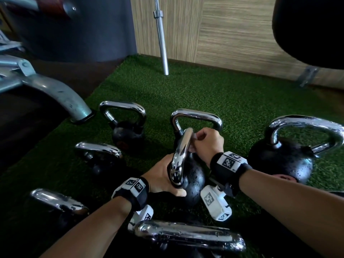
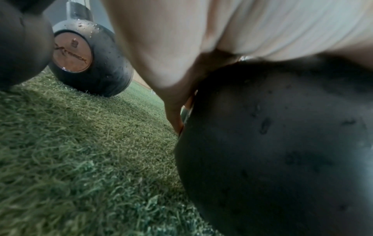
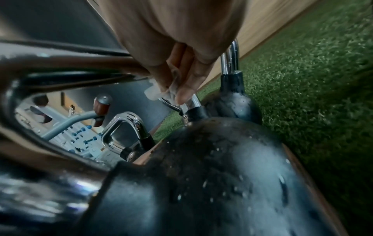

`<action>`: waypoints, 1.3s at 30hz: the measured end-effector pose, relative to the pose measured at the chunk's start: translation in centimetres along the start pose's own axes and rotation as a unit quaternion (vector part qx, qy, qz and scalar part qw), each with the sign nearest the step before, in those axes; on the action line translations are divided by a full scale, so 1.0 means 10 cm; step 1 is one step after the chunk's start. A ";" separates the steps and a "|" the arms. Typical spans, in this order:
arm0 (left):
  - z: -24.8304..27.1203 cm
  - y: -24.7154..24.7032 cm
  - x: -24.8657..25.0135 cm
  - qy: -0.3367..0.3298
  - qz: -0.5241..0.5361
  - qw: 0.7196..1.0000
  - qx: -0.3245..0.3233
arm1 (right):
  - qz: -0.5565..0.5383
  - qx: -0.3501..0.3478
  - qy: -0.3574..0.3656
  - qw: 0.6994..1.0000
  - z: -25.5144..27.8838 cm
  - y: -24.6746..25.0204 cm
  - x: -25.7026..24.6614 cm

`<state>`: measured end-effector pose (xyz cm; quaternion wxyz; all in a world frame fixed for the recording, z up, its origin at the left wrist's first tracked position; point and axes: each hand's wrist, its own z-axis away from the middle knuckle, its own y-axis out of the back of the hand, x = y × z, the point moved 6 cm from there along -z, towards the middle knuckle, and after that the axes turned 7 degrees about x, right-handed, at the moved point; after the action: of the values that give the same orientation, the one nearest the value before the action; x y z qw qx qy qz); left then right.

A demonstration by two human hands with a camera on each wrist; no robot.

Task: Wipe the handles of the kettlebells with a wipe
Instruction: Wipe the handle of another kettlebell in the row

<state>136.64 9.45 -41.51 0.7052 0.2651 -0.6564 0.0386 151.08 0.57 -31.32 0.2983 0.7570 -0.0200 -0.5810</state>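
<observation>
Several black kettlebells with chrome handles stand on green turf. In the middle, my left hand grips the wet body of one kettlebell near the base of its chrome handle. My right hand pinches a small white wipe against the upper right side of that handle. The right wrist view shows my fingertips pressing the wipe onto the handle just above the body. In the left wrist view my palm lies against the dark body.
Other kettlebells stand close around: back left, right, left, near left and just below my arms. A barbell leans on the wood wall. A grey machine leg sits left.
</observation>
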 end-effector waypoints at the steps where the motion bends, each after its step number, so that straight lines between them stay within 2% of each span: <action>1: 0.00 0.00 -0.01 0.001 -0.002 1.000 0.000 | 0.016 -0.003 -0.001 1.000 0.00 -0.01 -0.02; 6: 0.03 -0.04 0.00 -0.001 0.000 1.000 -0.004 | 0.082 -0.015 0.018 0.996 0.01 0.00 -0.03; 10: 0.06 -0.06 0.12 -0.025 -0.053 0.998 0.001 | 0.154 -0.075 0.003 0.985 0.09 -0.03 0.02; 12: 0.09 -0.06 0.09 -0.030 -0.063 0.998 0.006 | 0.152 -0.096 -0.018 0.984 0.12 -0.01 0.01; 15: 0.12 -0.07 0.00 -0.044 -0.078 0.996 -0.001 | 0.114 -0.182 -0.091 0.972 0.21 0.05 0.04; 18: 0.16 -0.10 0.06 -0.044 -0.090 0.995 -0.012 | 0.116 -0.293 -0.131 0.940 0.33 0.21 -0.01; 20: 0.16 -0.09 0.06 -0.024 -0.097 0.994 -0.040 | 0.122 -0.353 -0.137 0.917 0.41 0.35 -0.11; 22: 0.12 -0.04 0.06 0.001 -0.146 0.984 -0.098 | 0.113 -0.399 -0.131 0.900 0.50 0.47 -0.26; 24: 0.05 0.04 0.12 0.051 -0.224 0.956 -0.184 | 0.117 -0.436 -0.101 0.887 0.60 0.51 -0.43; 26: -0.09 0.16 0.29 0.084 -0.272 0.934 -0.217 | 0.109 -0.469 -0.095 0.871 0.73 0.50 -0.55; 28: -0.30 0.28 0.65 0.045 -0.278 0.949 -0.140 | 0.111 -0.478 -0.123 0.863 0.85 0.48 -0.61; 30: -0.46 0.33 1.03 -0.013 -0.239 0.968 -0.070 | 0.162 -0.474 -0.115 0.858 0.90 0.40 -0.63; 32: -0.56 0.27 1.30 -0.067 -0.252 0.962 -0.081 | 0.196 -0.438 -0.090 0.873 0.83 0.31 -0.60; 34: -0.63 0.16 1.43 -0.088 -0.298 0.941 -0.138 | 0.206 -0.422 -0.078 0.880 0.77 0.25 -0.57; 36: -0.66 0.15 1.44 -0.100 -0.330 0.926 -0.155 | 0.207 -0.427 -0.089 0.876 0.76 0.23 -0.54; 39: -0.63 0.20 1.40 -0.095 -0.285 0.946 -0.125 | 0.194 -0.414 -0.086 0.885 0.78 0.24 -0.55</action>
<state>143.44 9.70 -27.59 0.6485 0.3531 -0.6174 -0.2713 143.11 -2.64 -26.56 0.6884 0.4925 0.0502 -0.5301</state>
